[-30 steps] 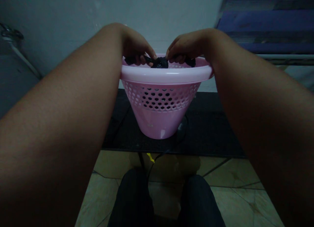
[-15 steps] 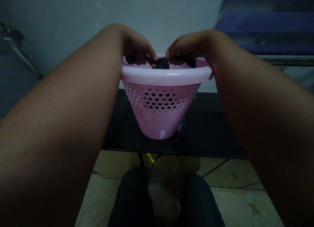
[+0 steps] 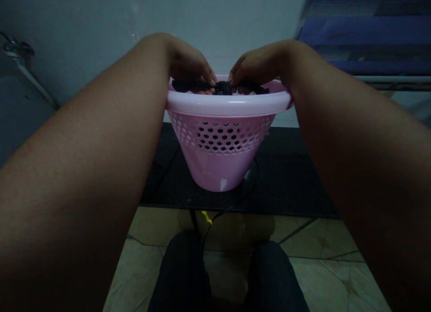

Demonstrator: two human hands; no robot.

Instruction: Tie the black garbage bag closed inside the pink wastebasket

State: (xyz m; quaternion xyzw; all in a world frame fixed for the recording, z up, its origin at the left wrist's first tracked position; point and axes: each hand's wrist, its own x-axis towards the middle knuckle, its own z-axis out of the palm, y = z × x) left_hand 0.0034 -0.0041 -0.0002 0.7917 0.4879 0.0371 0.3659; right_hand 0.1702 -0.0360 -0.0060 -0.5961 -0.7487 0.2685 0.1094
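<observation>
A pink plastic basket (image 3: pixel 224 106) with a perforated wall stands on a dark low surface (image 3: pixel 289 177) in front of me. Both my hands reach over its rim. My left hand (image 3: pixel 188 65) and my right hand (image 3: pixel 257 65) are each closed on one end of a black bag (image 3: pixel 222 87), which is knotted in the middle and stretched taut between them just above the basket's opening. The inside of the basket is hidden by its rim.
A pale wall stands behind the basket. A blue striped cloth (image 3: pixel 367 29) hangs at the upper right, and a pipe (image 3: pixel 20 60) runs along the left wall. Dark cables (image 3: pixel 208 217) trail down to the tiled floor (image 3: pixel 323 244) by my legs.
The two ends of the black bag have been pulled outward and now lie straighter, and the knot between my hands looks smaller and tighter. My arms have hardly moved.
</observation>
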